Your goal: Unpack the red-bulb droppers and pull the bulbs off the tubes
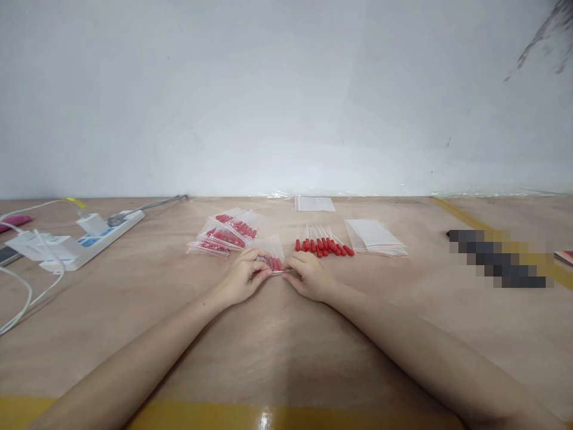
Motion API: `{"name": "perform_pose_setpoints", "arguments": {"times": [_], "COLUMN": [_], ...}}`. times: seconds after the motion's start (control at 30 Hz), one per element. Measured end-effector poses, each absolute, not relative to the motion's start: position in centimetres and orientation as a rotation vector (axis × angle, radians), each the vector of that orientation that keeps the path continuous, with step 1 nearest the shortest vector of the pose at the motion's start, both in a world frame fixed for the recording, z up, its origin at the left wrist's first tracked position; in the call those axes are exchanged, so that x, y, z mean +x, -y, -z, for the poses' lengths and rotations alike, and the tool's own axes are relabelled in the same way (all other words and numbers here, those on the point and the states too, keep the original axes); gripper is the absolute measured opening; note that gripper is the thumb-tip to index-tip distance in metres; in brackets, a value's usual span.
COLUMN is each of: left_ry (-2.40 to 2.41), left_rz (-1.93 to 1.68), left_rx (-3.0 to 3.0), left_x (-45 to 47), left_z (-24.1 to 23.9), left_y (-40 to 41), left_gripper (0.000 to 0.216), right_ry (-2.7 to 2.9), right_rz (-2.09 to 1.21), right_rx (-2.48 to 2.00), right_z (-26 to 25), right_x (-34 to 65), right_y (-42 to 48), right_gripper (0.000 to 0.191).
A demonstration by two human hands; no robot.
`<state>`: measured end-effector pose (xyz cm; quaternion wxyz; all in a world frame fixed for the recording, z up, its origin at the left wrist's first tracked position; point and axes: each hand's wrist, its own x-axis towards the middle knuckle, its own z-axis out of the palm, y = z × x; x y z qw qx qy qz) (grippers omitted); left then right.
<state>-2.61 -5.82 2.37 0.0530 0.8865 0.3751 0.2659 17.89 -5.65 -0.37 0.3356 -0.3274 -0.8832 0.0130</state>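
Note:
A small clear zip bag (271,246) with red-bulbed droppers inside lies in the middle, its zip edge toward me. My left hand (245,276) pinches the left end of that edge between thumb and fingers. At the right end, my right hand (312,276) is closed on the same edge. Just beyond my right hand lies a group of loose droppers (323,245), red bulbs toward me and clear tubes pointing away. Several filled zip bags (226,233) overlap in a heap beyond my left hand.
Flat unfilled zip bags (375,236) are stacked right of the loose droppers, and another bag (314,204) lies near the wall. On the left stands a white power strip (107,239) with chargers and trailing cables. A blurred-out dark object (499,260) is at the right.

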Motion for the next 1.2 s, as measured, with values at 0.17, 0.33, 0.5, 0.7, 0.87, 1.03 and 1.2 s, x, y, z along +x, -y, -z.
{"name": "perform_pose_setpoints", "arguments": {"times": [0.17, 0.33, 0.5, 0.7, 0.87, 1.03, 1.2], "left_ry": [-1.234, -1.232, -1.219, -1.255, -1.203, -1.082, -1.211], "left_rz": [-0.754, -0.764, -0.808, -0.851, -0.894, -0.885, -0.979], "left_rx": [2.474, 2.351, 2.101, 2.059, 2.307, 2.461, 2.468], "left_x": [-2.5, -2.6, -2.8, -2.5, -2.8, -2.5, -1.8], "left_z": [-2.2, -1.7, -1.5, -1.7, -1.5, -1.2, -0.6], "left_y": [5.5, 5.3, 4.9, 4.6, 5.0, 5.5, 5.9], "left_gripper": [0.013, 0.01, 0.016, 0.017, 0.016, 0.015, 0.012], "right_ry": [2.317, 2.322, 2.374, 2.338, 2.328, 2.332, 2.371], "right_rz": [-0.03, 0.031, 0.202, 0.3, 0.23, 0.183, 0.064], "right_rx": [-0.752, -0.666, -0.698, -0.838, -0.85, -0.863, -0.832], "right_z": [0.6, 0.8, 0.7, 0.5, 0.6, 0.6, 0.5], "right_x": [17.8, 17.8, 17.3, 16.2, 16.0, 16.1, 15.9], "right_y": [5.4, 5.1, 5.1, 5.5, 5.6, 5.6, 5.7], "right_gripper": [0.01, 0.016, 0.018, 0.017, 0.016, 0.015, 0.012]}}
